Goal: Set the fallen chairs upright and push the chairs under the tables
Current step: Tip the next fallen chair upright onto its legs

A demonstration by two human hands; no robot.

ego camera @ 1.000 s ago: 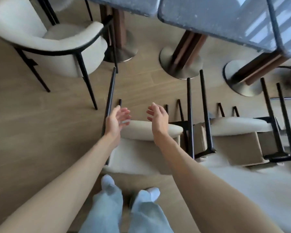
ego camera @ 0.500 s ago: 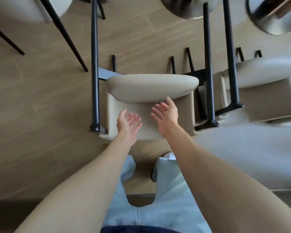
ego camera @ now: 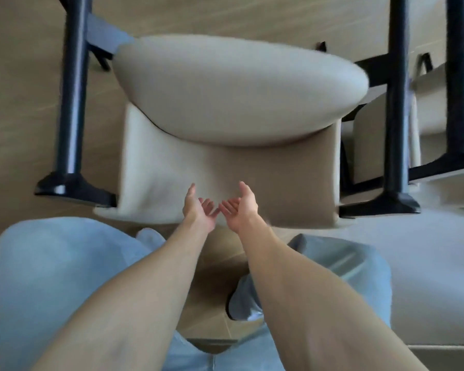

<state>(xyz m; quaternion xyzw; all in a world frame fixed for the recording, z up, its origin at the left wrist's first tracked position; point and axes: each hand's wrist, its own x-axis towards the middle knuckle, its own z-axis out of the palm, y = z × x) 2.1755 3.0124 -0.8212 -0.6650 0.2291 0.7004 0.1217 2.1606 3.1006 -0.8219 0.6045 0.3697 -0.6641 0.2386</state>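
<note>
A beige upholstered chair (ego camera: 225, 162) with black legs lies tipped on its back on the wood floor, right below me. Its rounded seat cushion (ego camera: 236, 89) bulges toward me and its backrest lies flat on the floor. My left hand (ego camera: 198, 210) and my right hand (ego camera: 239, 210) hover palms up, side by side, over the near edge of the backrest. Both hands are empty with fingers apart; I cannot tell whether they touch the chair. A black chair leg (ego camera: 73, 103) stands on the left and another (ego camera: 397, 116) on the right.
A second fallen beige chair (ego camera: 445, 97) lies close on the right, its black leg (ego camera: 458, 76) next to the first chair's. My knees in light blue trousers (ego camera: 59, 277) are bent at the bottom. A pale rug (ego camera: 426, 258) covers the floor at right.
The view has dropped much closer to the fallen chair. My hands have turned palms up and moved down to the near edge of its backrest, closer together.
</note>
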